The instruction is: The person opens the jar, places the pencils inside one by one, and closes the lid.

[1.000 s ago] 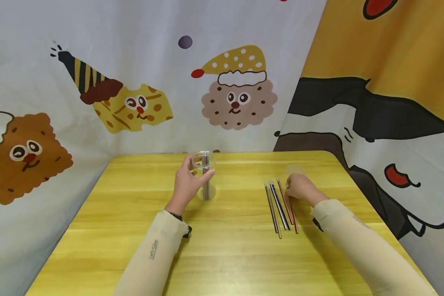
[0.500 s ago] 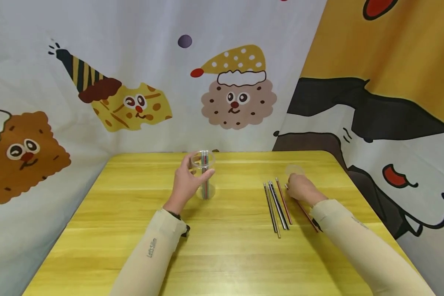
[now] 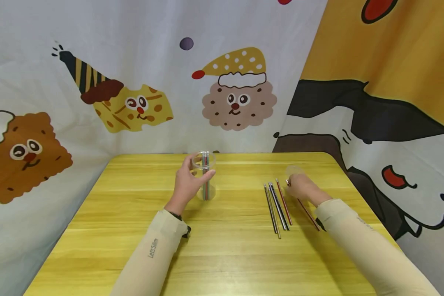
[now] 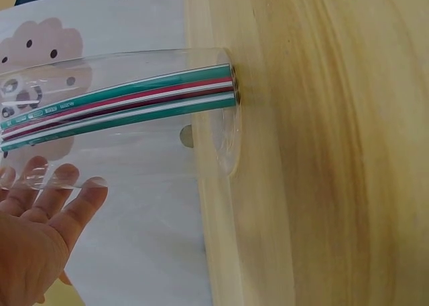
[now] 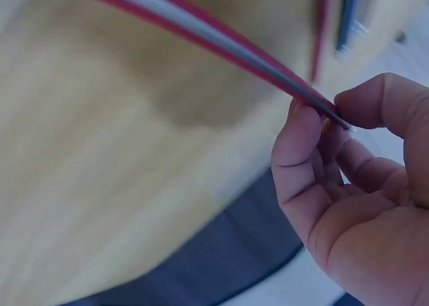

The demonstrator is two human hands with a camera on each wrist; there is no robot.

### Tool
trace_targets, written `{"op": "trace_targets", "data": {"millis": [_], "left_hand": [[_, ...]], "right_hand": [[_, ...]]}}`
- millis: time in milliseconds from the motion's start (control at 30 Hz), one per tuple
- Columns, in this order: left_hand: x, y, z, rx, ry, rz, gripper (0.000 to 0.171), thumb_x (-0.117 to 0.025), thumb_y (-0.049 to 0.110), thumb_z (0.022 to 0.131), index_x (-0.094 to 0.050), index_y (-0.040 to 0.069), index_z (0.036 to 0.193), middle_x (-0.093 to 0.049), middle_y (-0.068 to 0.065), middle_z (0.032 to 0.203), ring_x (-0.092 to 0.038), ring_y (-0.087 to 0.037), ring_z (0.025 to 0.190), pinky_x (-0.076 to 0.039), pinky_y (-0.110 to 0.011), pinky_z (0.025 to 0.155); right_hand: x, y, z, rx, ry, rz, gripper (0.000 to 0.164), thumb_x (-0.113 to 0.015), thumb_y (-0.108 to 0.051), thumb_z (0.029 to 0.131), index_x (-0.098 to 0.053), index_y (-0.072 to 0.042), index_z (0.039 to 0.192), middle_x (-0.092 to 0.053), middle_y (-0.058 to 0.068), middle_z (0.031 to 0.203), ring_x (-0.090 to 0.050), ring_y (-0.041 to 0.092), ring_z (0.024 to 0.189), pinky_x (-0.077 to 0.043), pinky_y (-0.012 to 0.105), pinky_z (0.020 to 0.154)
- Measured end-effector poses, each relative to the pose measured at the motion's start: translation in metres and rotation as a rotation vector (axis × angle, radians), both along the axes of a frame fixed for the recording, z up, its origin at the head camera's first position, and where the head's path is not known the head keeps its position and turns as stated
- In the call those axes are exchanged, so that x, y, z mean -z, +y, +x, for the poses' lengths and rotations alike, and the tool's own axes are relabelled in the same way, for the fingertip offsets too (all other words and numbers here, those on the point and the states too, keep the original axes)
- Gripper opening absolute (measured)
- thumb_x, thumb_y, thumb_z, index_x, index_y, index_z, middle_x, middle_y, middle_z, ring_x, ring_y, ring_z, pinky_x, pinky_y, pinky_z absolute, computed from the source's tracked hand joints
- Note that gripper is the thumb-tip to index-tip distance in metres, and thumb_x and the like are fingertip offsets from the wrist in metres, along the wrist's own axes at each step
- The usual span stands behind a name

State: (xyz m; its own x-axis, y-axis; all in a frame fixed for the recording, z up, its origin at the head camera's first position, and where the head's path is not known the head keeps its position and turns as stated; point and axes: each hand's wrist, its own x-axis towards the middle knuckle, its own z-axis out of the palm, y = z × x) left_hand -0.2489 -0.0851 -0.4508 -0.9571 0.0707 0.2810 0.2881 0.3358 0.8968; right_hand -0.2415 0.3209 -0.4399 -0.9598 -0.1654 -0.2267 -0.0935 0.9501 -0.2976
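Observation:
A tall clear plastic jar [image 3: 210,190] stands on the table, holding several upright pencils [image 4: 134,105] in green and red with silver stripes. My left hand [image 3: 186,183] grips it near the rim, thumb on the near side and fingers behind. Over at the right, my right hand [image 3: 301,189] pinches a red and silver pencil [image 5: 221,43] at one end between thumb and fingers. The pencil's other end slants back under the wrist. Left of that hand lie several loose pencils side by side, among them a red one [image 3: 284,201] and a black one [image 3: 270,209].
A translucent round disc [image 3: 294,169] lies just behind my right hand. The yellow wood-grain table [image 3: 229,259] has its back edge against a cartoon-printed curtain [image 3: 151,49].
The red pencil at my right hand has swung from lying beside the others to slanting right under the wrist, now pinched at its far end. My left hand and the jar stay put.

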Motion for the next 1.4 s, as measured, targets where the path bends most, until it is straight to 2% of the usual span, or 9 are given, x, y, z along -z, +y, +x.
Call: {"op": "trace_targets", "data": {"millis": [100,167,267,367,500,667,767,1067,1400], "left_hand": [[0.000,0.000,0.001,0.006,-0.003,0.008,0.081,-0.086,0.047,0.090,-0.046,0.024,0.157,-0.063,-0.002,0.149,-0.060,-0.027,0.132,-0.053,-0.054,0.113],[0.001,-0.001,0.001,0.010,-0.002,0.015,0.081,-0.086,0.048,0.090,-0.046,0.025,0.157,-0.063,-0.002,0.149,-0.060,-0.027,0.133,-0.052,-0.056,0.114],[0.002,-0.002,0.002,0.009,0.000,0.021,0.082,-0.086,0.048,0.090,-0.046,0.024,0.157,-0.063,-0.002,0.150,-0.060,-0.027,0.133,-0.052,-0.056,0.114],[0.003,-0.003,0.002,-0.001,0.000,0.021,0.082,-0.086,0.049,0.090,-0.046,0.023,0.157,-0.063,-0.002,0.150,-0.060,-0.026,0.133,-0.053,-0.055,0.113],[0.004,-0.004,0.002,-0.004,0.000,0.018,0.082,-0.086,0.048,0.090,-0.046,0.024,0.157,-0.064,-0.002,0.150,-0.061,-0.026,0.133,-0.053,-0.055,0.113],[0.003,-0.003,0.002,-0.001,0.002,0.022,0.081,-0.086,0.047,0.090,-0.045,0.026,0.157,-0.063,-0.002,0.150,-0.061,-0.027,0.134,-0.053,-0.056,0.113],[0.003,-0.002,0.002,0.004,0.008,0.027,0.082,-0.086,0.048,0.090,-0.045,0.026,0.157,-0.063,-0.003,0.150,-0.061,-0.027,0.134,-0.052,-0.058,0.113],[0.001,0.000,0.002,0.001,0.008,0.018,0.083,-0.087,0.049,0.089,-0.046,0.025,0.157,-0.064,-0.002,0.150,-0.061,-0.028,0.128,-0.053,-0.057,0.112],[-0.004,0.004,0.005,-0.058,-0.008,-0.056,0.096,-0.088,0.058,0.084,-0.043,0.020,0.159,-0.062,-0.005,0.151,-0.061,-0.031,0.128,-0.052,-0.053,0.111]], "right_hand": [[-0.025,0.002,0.003,-0.009,-0.010,-0.118,0.026,-0.055,-0.008,0.104,-0.055,-0.004,0.079,-0.050,0.006,0.066,-0.040,0.011,0.056,-0.038,0.030,0.054],[-0.046,0.002,0.003,0.012,-0.021,-0.194,0.020,-0.055,-0.009,0.107,-0.063,0.008,0.111,-0.066,0.021,0.086,-0.057,0.015,0.064,-0.052,0.034,0.060],[-0.078,0.000,0.000,0.053,0.029,-0.296,0.055,-0.059,-0.014,0.109,-0.043,0.006,0.157,-0.070,0.031,0.126,-0.076,0.029,0.090,-0.064,0.042,0.079],[-0.106,-0.010,-0.006,0.112,0.141,-0.429,0.060,-0.064,-0.018,0.109,-0.041,-0.007,0.163,-0.072,0.025,0.127,-0.077,0.032,0.097,-0.065,0.038,0.083],[-0.133,-0.036,-0.013,0.162,0.311,-0.711,0.057,-0.069,-0.020,0.106,-0.048,-0.016,0.159,-0.076,0.009,0.116,-0.076,0.019,0.090,-0.064,0.025,0.080],[-0.157,-0.087,-0.023,0.121,0.471,-1.058,0.053,-0.073,-0.013,0.102,-0.055,-0.015,0.152,-0.075,-0.004,0.103,-0.075,0.011,0.085,-0.064,0.021,0.079],[-0.167,-0.118,-0.027,0.081,0.537,-1.154,0.050,-0.074,-0.011,0.101,-0.059,-0.017,0.148,-0.076,-0.002,0.102,-0.074,0.012,0.083,-0.063,0.022,0.078],[-0.165,-0.179,-0.032,-0.037,0.574,-1.163,0.046,-0.074,-0.009,0.102,-0.061,-0.017,0.145,-0.076,0.005,0.103,-0.073,0.027,0.089,-0.063,0.026,0.077],[-0.144,-0.200,-0.034,-0.117,0.654,-0.890,0.048,-0.073,-0.015,0.103,-0.059,-0.016,0.149,-0.077,0.008,0.104,-0.072,0.018,0.083,-0.058,0.025,0.073]]}}
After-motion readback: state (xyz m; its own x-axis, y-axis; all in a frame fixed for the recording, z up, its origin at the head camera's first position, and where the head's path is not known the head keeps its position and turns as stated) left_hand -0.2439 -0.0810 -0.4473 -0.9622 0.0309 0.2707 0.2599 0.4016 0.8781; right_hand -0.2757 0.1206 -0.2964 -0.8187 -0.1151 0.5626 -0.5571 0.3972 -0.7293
